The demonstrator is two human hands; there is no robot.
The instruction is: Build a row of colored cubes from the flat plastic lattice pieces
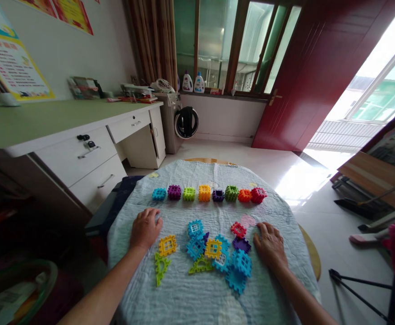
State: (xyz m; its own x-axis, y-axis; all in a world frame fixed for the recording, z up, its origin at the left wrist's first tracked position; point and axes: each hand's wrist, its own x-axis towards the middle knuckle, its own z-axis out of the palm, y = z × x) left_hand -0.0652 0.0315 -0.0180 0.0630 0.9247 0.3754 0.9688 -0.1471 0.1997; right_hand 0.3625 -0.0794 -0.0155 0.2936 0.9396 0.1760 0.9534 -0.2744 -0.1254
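My left hand [145, 230] lies on the cloth-covered table with its fingers loosely spread, holding nothing. Nearest to it are a yellow window-shaped building tile [167, 245] and a green triangular tile [162, 267]. On the right, my right hand [271, 244] rests flat, empty, beside a purple tile [241, 245] and a red tile [238, 229]. Between the hands is a loose, overlapping pile with blue tiles [196, 246], another yellow tile [213, 248] and a second green triangle [200, 265]. Beyond the hands, several coloured blocks [204, 193] stand in a row.
A pale blue cloth [184, 298] covers the rounded table. Left stands a desk [82, 119] with white drawers; behind it is a washing machine [172, 119] with its door open. A red door [305, 72] stands ajar at the right, and black metal legs [363, 284] are at lower right.
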